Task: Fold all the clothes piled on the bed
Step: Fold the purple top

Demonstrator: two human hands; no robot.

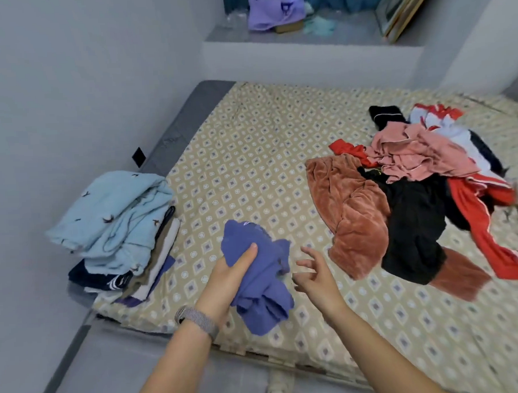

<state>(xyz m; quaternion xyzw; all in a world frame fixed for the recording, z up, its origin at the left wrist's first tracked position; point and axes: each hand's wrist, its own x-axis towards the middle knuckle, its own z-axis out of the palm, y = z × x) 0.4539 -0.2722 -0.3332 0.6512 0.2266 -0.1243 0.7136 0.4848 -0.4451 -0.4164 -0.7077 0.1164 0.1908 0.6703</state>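
From the head view, your left hand (pixel 238 267) grips the purple-blue garment (pixel 259 275) in a bunch, lifted just above the patterned bed sheet (pixel 250 155), between the folded stack (pixel 119 229) at the left edge and the unfolded pile (pixel 414 189) on the right. Your right hand (pixel 313 272) is beside the cloth, fingers spread and loosely bent, holding nothing; it seems not to touch the fabric, though motion blur makes this uncertain. To do this step well, find a hem or a shoulder seam with the free hand, shake the garment open, and lay it flat on the bare sheet in front of you before you make the first fold
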